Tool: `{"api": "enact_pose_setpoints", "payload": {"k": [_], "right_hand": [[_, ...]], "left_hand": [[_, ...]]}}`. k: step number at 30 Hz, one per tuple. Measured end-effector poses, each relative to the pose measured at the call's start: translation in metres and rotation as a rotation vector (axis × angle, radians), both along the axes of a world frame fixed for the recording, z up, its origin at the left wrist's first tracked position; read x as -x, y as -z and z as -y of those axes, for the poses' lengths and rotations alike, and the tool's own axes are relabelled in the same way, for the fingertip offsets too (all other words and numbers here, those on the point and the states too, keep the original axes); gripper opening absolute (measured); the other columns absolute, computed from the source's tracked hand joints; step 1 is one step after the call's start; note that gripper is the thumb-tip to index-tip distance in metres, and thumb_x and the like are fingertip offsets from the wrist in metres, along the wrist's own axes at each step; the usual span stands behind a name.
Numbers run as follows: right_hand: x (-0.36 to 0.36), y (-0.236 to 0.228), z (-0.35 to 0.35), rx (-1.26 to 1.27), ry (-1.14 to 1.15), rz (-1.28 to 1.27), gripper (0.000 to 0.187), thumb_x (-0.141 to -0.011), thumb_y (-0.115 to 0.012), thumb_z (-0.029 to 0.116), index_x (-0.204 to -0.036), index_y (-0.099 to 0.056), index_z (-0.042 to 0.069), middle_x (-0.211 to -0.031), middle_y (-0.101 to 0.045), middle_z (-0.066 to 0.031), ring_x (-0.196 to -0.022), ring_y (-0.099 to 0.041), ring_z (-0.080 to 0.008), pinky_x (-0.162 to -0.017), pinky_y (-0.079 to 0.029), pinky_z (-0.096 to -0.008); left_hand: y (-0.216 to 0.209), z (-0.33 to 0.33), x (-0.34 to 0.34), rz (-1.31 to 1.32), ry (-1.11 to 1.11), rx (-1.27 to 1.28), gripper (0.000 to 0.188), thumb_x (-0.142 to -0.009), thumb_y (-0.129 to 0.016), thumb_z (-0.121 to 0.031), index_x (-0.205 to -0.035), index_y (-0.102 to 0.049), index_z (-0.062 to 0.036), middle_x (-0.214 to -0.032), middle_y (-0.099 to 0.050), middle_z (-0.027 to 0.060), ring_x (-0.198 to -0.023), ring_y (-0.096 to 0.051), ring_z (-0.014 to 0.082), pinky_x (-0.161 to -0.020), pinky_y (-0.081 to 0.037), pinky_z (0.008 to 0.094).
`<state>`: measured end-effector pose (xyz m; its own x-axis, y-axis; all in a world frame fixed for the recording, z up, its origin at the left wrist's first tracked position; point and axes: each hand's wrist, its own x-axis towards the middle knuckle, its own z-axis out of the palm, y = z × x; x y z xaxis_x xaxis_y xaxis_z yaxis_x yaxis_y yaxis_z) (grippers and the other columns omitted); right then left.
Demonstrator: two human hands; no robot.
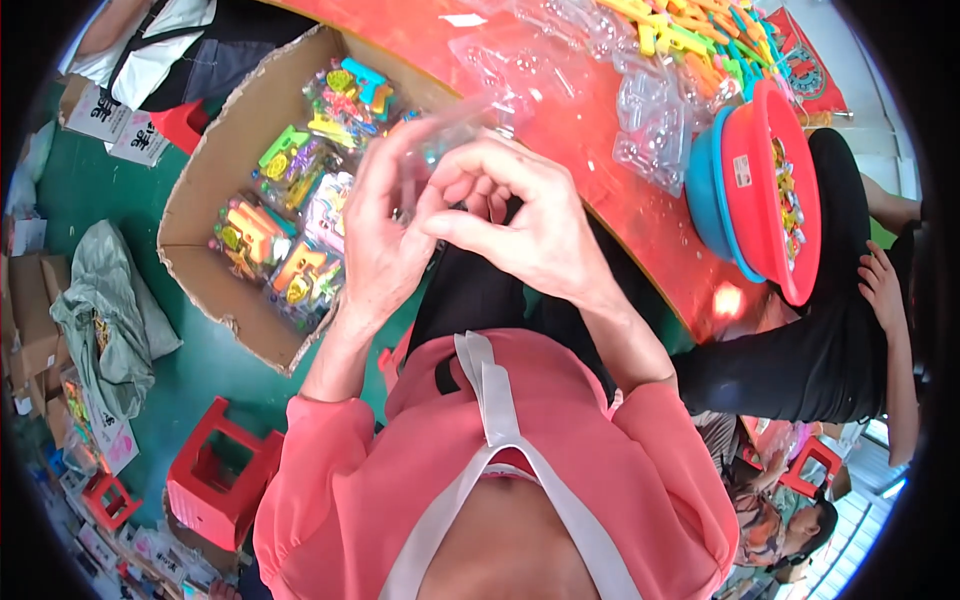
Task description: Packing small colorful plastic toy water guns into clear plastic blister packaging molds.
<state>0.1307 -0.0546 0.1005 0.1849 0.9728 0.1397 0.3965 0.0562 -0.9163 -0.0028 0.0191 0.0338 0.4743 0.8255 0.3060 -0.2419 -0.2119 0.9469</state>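
Note:
My left hand [382, 225] is raised over the near edge of the cardboard box, its fingers pointing up and partly blurred. A clear plastic piece [462, 122], smeared by motion, shows at its fingers; whether it is a bag or a tray I cannot tell. My right hand [525, 215] meets the left one, fingers curled and thumb tip pressed toward the left palm. Whatever lies in that pinch is hidden. Below and left, the cardboard box [205, 185] contains several clear packs of colourful plastic toys [258, 235].
The red table [640, 235] carries clear moulded plastic trays [650, 120], a heap of bright toy parts [700, 35], and a red basin [768, 190] against a blue basin [712, 200]. Another person's leg [790, 385] is at right. A red stool [215, 470] stands lower left.

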Motion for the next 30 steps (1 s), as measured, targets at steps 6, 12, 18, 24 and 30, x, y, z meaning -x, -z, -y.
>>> {"api": "enact_pose_setpoints", "payload": {"k": [6, 12, 18, 24, 30], "right_hand": [[0.004, 0.014, 0.007, -0.087, 0.075, 0.183, 0.023, -0.075, -0.081, 0.014, -0.088, -0.064, 0.003, -0.079, -0.057, 0.0018, -0.062, -0.047, -0.0055, -0.056, -0.041, -0.0227], [-0.008, 0.015, 0.018, 0.039, 0.008, 0.021, 0.017, -0.078, -0.077, 0.016, -0.083, -0.067, 0.004, -0.076, -0.060, -0.0026, -0.064, -0.055, -0.0113, -0.059, -0.046, -0.0271], [-0.022, 0.019, 0.025, 0.076, -0.104, -0.163, 0.012, -0.082, -0.076, 0.012, -0.088, -0.069, 0.004, -0.076, -0.060, 0.0008, -0.068, -0.055, -0.0064, -0.060, -0.045, -0.0249], [-0.032, 0.034, 0.020, 0.088, -0.138, -0.201, 0.014, -0.085, -0.075, 0.014, -0.091, -0.069, 0.003, -0.077, -0.062, 0.0009, -0.071, -0.056, -0.0053, -0.061, -0.045, -0.0233], [-0.031, 0.033, 0.018, 0.071, -0.156, -0.295, 0.009, -0.087, -0.069, 0.008, -0.093, -0.067, 0.001, -0.079, -0.063, -0.0008, -0.073, -0.058, -0.0065, -0.065, -0.046, -0.0225]], "left_hand": [[-0.004, 0.013, 0.001, -0.115, 0.095, -0.110, 0.058, -0.078, -0.068, -0.003, -0.134, -0.052, -0.0021, -0.105, -0.056, 0.0107, -0.094, -0.059, 0.0215, -0.079, -0.051, 0.0346], [-0.010, 0.018, 0.007, -0.113, 0.284, 0.024, 0.065, -0.079, -0.065, 0.003, -0.141, -0.046, -0.0040, -0.110, -0.052, 0.0087, -0.103, -0.057, 0.0176, -0.090, -0.051, 0.0323], [-0.007, 0.016, 0.009, -0.005, 0.460, 0.208, 0.075, -0.076, -0.075, 0.003, -0.144, -0.043, -0.0016, -0.115, -0.050, 0.0044, -0.110, -0.056, 0.0169, -0.096, -0.050, 0.0331], [-0.001, 0.011, 0.009, 0.044, 0.521, 0.323, 0.075, -0.078, -0.076, 0.001, -0.144, -0.041, 0.0006, -0.117, -0.050, 0.0042, -0.112, -0.056, 0.0171, -0.100, -0.048, 0.0338], [0.002, 0.007, 0.010, 0.010, 0.501, 0.311, 0.065, -0.086, -0.068, 0.002, -0.145, -0.040, 0.0006, -0.113, -0.050, 0.0029, -0.103, -0.055, 0.0130, -0.093, -0.049, 0.0301]]}}
